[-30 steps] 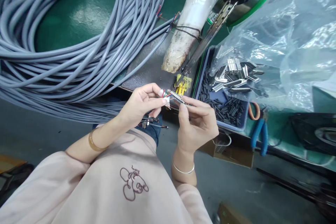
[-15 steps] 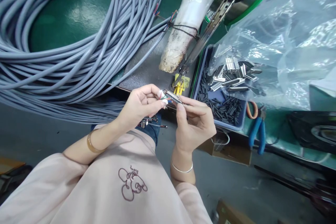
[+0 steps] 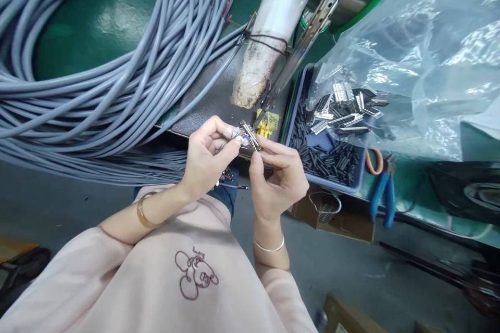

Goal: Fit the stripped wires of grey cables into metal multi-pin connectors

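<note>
The connector (image 3: 250, 135) hangs in the air just off the near edge of the bench (image 3: 125, 26), between the two hands, its long body slanting from eleven o'clock down to five. From where I stand, the right hand (image 3: 277, 177), at five o'clock from it, has its thumb and fingertips closed in a pinch on the lower end. The left hand (image 3: 209, 158), at eight o'clock, is drawn into a fine pinch too, fingertips shut on a few coloured wires (image 3: 236, 136) beside the connector's row of contacts. Whether any wire end touches a contact, I cannot tell.

Lining up wires this thin seems to call for a light, steady grip: better to hold the connector by its end, leaving the row in sight, and the wires close to their tips, fanned so colours don't cross. Squeezing hard could twist the connector.

The metal rod (image 3: 299, 54) comes down from one o'clock, its tip just beyond the connector; if it is hot, fingers do best well off it. The tray (image 3: 336, 186) sits at three, pliers (image 3: 383, 192) at four, and grey cables (image 3: 156, 62) spread at ten.
</note>
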Motion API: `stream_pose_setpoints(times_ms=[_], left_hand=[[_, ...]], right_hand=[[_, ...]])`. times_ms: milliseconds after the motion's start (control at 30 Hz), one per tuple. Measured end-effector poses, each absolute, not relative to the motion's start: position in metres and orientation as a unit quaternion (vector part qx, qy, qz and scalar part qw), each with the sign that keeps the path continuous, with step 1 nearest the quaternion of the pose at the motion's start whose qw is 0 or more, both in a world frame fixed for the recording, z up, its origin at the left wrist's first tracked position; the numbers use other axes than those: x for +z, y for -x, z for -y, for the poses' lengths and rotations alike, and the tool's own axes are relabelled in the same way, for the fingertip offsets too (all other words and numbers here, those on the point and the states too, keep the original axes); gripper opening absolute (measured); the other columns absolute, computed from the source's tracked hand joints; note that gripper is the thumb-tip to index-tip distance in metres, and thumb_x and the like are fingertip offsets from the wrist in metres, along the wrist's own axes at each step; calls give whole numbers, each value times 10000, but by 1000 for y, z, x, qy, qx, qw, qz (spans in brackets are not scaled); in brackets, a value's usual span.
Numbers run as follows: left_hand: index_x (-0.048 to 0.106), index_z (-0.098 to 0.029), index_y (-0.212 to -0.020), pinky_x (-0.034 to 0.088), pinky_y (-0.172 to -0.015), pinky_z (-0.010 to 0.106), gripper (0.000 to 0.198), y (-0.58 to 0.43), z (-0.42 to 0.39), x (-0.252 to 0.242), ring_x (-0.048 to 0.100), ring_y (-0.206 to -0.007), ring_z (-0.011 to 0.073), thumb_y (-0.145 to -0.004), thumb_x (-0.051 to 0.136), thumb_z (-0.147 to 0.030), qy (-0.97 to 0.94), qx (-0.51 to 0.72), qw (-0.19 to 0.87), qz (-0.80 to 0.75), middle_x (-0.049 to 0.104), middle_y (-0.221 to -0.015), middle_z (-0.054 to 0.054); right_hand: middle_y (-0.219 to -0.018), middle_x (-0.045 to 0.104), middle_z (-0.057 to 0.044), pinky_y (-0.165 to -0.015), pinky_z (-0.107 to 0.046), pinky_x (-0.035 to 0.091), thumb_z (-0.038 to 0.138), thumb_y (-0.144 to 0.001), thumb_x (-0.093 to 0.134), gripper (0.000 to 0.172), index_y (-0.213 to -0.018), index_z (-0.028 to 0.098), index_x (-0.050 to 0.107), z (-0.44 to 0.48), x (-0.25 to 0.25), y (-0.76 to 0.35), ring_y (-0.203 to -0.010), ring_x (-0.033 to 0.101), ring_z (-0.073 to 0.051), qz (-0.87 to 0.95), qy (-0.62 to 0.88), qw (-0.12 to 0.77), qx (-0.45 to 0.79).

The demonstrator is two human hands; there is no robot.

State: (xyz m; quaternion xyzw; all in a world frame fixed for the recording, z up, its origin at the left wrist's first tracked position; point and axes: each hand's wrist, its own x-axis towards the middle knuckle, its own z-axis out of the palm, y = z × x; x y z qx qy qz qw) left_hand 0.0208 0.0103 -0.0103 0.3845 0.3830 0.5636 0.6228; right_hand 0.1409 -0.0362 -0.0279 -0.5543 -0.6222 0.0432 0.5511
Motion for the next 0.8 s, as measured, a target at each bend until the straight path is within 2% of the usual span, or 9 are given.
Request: stream_pose_setpoints(times_ms=[333, 500, 600, 667, 733, 800], left_hand=[[499, -180, -722, 454, -490, 134, 256, -23, -14, -12, 488, -506, 10, -722, 753, -149, -403, 565, 605, -390, 629, -767, -29], [500, -185, -736, 413, -428, 140, 280, -21, -13, -9, 483, -472, 13, -754, 778, -214, -394, 551, 622, -393, 630, -757, -27], [510, -186, -763, 408, -406, 145, 316, -16, -13, -10, 472, -450, 15, -771, 807, -297, -395, 511, 667, -371, 618, -728, -34], [530, -180, -779, 436, -428, 149, 340, -13, -12, -11, 489, -474, 24, -761, 835, -329, -402, 487, 690, -353, 611, -723, -31], [542, -176, -784, 461, -450, 152, 356, -11, -11, -11, 510, -501, 33, -750, 854, -343, -408, 476, 699, -343, 603, -726, -27], [549, -172, -784, 475, -462, 154, 363, -11, -9, -12, 521, -515, 36, -750, 861, -353, -412, 470, 703, -340, 604, -742, -22]], right_hand=[[-1039, 786, -19, -817, -324, 649, 96, -878, 707, 135, -913, 215, 656, 32, -24, -142, -937, 768, -164, 629, 550, 549, 25], [-990, 789, -12, -794, -320, 655, 107, -881, 707, 124, -896, 218, 654, 31, -22, -142, -924, 775, -165, 621, 553, 554, 39], [-931, 785, -2, -620, -249, 626, 154, -920, 680, 77, -894, 213, 636, 34, -18, -144, -787, 774, -139, 579, 575, 572, 85], [-930, 789, 3, -476, -198, 538, 177, -934, 672, 70, -889, 206, 626, 37, -14, -146, -614, 716, -94, 548, 579, 594, 107], [-944, 796, 6, -431, -189, 484, 178, -921, 693, 83, -876, 204, 629, 41, -9, -148, -517, 637, -60, 540, 576, 600, 128], [-944, 798, 8, -452, -197, 488, 167, -899, 720, 96, -861, 207, 641, 44, -5, -147, -534, 624, -60, 553, 576, 580, 159]])
